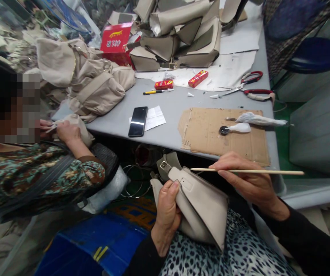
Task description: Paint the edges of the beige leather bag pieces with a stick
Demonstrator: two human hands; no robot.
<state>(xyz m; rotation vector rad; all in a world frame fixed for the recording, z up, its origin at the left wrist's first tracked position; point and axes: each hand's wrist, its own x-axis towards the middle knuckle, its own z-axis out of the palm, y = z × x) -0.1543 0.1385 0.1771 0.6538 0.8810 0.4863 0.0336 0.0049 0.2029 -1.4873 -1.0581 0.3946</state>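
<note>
1. A beige, smooth leather-like bag piece point(201, 199) with sharp folded edges sat over the person's lap, on black-and-white spotted fabric point(190, 258), in front of the table point(115, 119) and below its near edge.
2. The left grip point(166, 211) pinched this bag piece at its left side, thumb on top of the folded edge, the other fingers curled out of sight beneath.
3. The right grip point(248, 186) pinched a thin, straight, pale wooden stick point(279, 172) between thumb and fingers, close to its left end; most of the length jutted out to the right behind the hand.
4. The relation that mattered most was between stick and bag: the stick lay almost level across the view, its left tip just beside the bag piece's upper edge. Whether the 2 touched could not be told.
5. The bag piece's long axis slanted from upper left to lower right, so it crossed the stick's line at an angle. From the right grip it lay to the left and lower; the left grip was the nearer of the 2, being in contact.
6. A small metal buckle point(163, 165) on a beige strap stood at the bag's upper left end, beyond the left thumb.
7. Past the right grip, a flat brown cardboard sheet point(203, 132) bore a small white plastic bottle point(241, 127) with a black end.
</note>
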